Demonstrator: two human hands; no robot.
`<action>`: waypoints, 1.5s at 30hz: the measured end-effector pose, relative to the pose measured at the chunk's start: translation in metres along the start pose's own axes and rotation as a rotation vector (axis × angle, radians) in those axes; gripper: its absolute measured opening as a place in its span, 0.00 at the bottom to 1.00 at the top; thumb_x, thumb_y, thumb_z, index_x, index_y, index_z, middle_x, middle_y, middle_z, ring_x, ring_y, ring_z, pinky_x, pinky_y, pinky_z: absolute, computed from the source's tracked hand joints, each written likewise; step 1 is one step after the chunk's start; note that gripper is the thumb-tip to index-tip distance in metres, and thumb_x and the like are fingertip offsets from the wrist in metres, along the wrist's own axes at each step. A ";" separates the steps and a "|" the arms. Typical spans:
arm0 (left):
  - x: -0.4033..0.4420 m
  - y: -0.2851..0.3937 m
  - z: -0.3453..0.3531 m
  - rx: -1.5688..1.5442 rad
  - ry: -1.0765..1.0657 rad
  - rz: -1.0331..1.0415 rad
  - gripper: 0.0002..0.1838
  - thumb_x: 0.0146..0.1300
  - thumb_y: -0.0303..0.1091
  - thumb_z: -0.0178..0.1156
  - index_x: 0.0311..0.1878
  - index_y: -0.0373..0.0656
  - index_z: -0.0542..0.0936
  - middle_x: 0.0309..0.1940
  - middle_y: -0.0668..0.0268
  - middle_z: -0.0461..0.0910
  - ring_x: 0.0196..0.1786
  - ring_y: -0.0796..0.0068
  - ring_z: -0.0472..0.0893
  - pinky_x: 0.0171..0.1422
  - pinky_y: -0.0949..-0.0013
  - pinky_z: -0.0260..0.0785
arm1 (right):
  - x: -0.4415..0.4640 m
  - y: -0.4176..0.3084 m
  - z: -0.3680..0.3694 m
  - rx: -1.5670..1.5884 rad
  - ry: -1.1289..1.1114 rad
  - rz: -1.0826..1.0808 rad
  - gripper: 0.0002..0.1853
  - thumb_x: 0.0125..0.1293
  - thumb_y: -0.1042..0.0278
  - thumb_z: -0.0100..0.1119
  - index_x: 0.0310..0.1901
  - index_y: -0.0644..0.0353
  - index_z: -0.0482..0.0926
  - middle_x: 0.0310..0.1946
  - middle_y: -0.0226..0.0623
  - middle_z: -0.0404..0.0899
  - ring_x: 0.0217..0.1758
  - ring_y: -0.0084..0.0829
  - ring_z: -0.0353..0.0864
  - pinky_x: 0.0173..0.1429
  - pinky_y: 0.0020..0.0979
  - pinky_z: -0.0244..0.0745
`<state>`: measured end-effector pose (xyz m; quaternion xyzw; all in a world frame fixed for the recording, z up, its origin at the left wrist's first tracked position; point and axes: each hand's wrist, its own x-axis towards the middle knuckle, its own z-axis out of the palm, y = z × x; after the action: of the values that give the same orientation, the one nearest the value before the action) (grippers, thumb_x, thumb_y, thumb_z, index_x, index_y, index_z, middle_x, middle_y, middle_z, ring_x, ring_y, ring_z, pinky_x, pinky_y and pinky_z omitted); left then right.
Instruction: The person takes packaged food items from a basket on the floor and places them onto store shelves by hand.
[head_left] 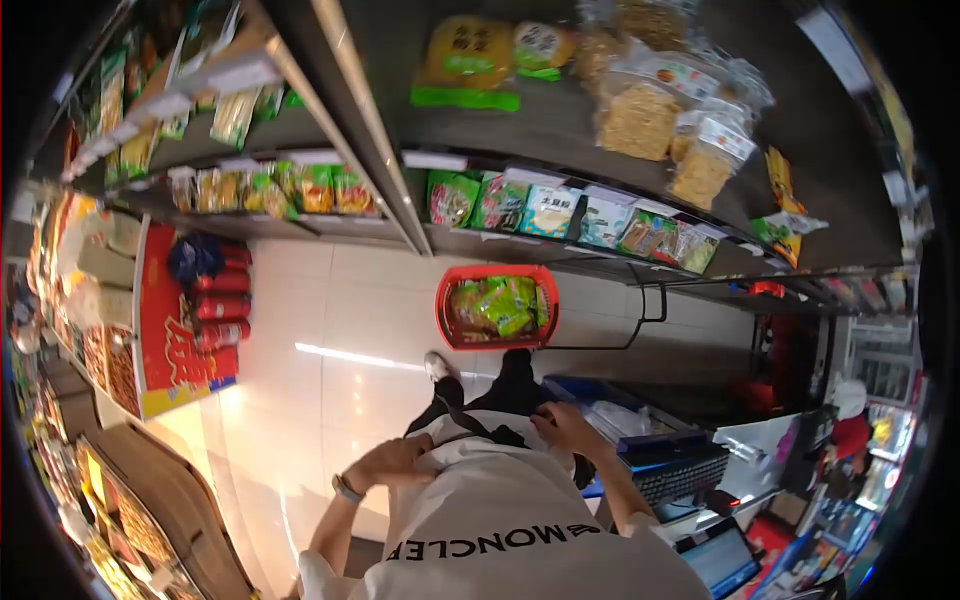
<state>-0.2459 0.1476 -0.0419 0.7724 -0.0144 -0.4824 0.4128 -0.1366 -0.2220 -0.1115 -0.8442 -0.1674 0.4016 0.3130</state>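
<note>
The white cloth T-shirt (480, 500) is on the person's body at the near middle of the scene. Its long axis runs near to far, and its hem end points to the far side, toward the feet and the shelf; black lettering crosses it from left to right. The left hand (390, 462), with a watch (346, 489) at the wrist, is at the left side of the hem, its fingers bent and close together against the cloth. The right hand (566, 430) is at the right side of the waist, fingers curled; whether they clamp any cloth, I cannot tell. A dark strap-like item (480, 428) shows between the hands at the waist.

Beyond the hem are black trousers (512, 385) and a light shoe (437, 366). Just past the feet, a red plastic basket (443, 310) stands on the pale tiled floor (330, 300), holding green and clear packets (505, 305). Farther off, the dark shelf (560, 135) carries a front row of small colourful packets (550, 210) and bags of tan food (640, 120) behind. To the right are a black keyboard (685, 478) and a lit screen (722, 560). To the left, dark red rounded packs (222, 306) lie by a red printed display panel (165, 310).
</note>
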 end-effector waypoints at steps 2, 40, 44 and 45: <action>0.006 -0.025 -0.010 -0.366 -0.148 -0.036 0.22 0.67 0.44 0.62 0.59 0.41 0.78 0.40 0.59 0.85 0.39 0.66 0.88 0.45 0.63 0.79 | 0.024 0.000 0.021 -0.061 -0.024 0.023 0.22 0.72 0.54 0.63 0.55 0.65 0.81 0.38 0.52 0.87 0.45 0.53 0.87 0.51 0.44 0.81; 0.341 -0.249 0.204 -0.396 0.458 -1.022 0.57 0.51 0.58 0.74 0.77 0.39 0.59 0.50 0.46 0.72 0.51 0.46 0.79 0.51 0.51 0.77 | 0.503 0.296 0.180 -0.280 0.424 0.703 0.24 0.66 0.52 0.63 0.59 0.56 0.80 0.42 0.54 0.87 0.39 0.50 0.90 0.38 0.45 0.90; 0.334 -0.236 0.214 -0.352 0.497 -1.039 0.54 0.52 0.58 0.74 0.76 0.40 0.61 0.50 0.50 0.73 0.53 0.50 0.80 0.49 0.53 0.78 | 0.455 0.237 0.166 0.316 0.657 0.766 0.14 0.68 0.66 0.56 0.47 0.68 0.82 0.38 0.51 0.85 0.30 0.44 0.88 0.22 0.39 0.86; 0.330 -0.230 0.213 -0.362 0.502 -1.033 0.52 0.53 0.56 0.73 0.75 0.39 0.61 0.51 0.51 0.73 0.53 0.49 0.81 0.49 0.54 0.79 | 0.435 0.209 0.160 0.477 0.548 0.729 0.14 0.67 0.69 0.56 0.47 0.71 0.80 0.39 0.52 0.84 0.30 0.45 0.88 0.23 0.40 0.86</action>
<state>-0.3173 0.0276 -0.4748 0.6873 0.5428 -0.4183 0.2408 0.0149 -0.0827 -0.5764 -0.8272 0.3222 0.2755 0.3688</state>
